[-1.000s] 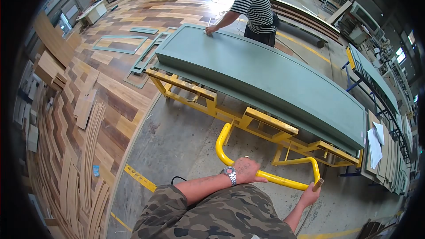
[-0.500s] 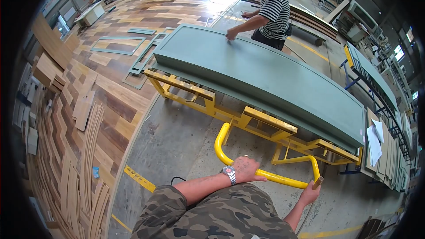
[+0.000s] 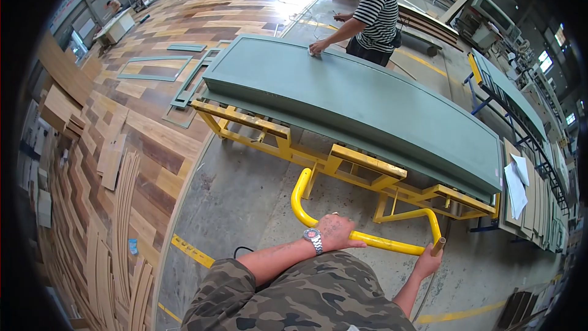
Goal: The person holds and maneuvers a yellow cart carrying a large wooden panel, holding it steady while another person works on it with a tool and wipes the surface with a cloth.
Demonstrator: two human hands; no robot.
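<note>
My left hand (image 3: 335, 232), with a steel watch on the wrist, is closed over the yellow push bar (image 3: 389, 243), thumb lying along it. The hidden fingers curl to the far side. At the bar's right corner, my right hand (image 3: 427, 262) is closed around a short brown stick (image 3: 438, 246) whose round end sticks up above the fist. The bar belongs to a yellow metal cart (image 3: 370, 176). On the cart rests a long grey-green panel unit (image 3: 349, 101) with a raised border.
Across the panel, a co-worker in a striped shirt (image 3: 376, 15) presses one hand (image 3: 318, 48) on its far edge. Green frames (image 3: 156, 67) and wooden strips (image 3: 125, 208) lie on the plank floor at left. Boards (image 3: 534, 199) with white papers (image 3: 517, 187) lean at right.
The view has shifted slightly, so the cart and panel appear a little further left. The co-worker's hand stays at the panel's far edge, now with something white under it. My hands keep their hold.
</note>
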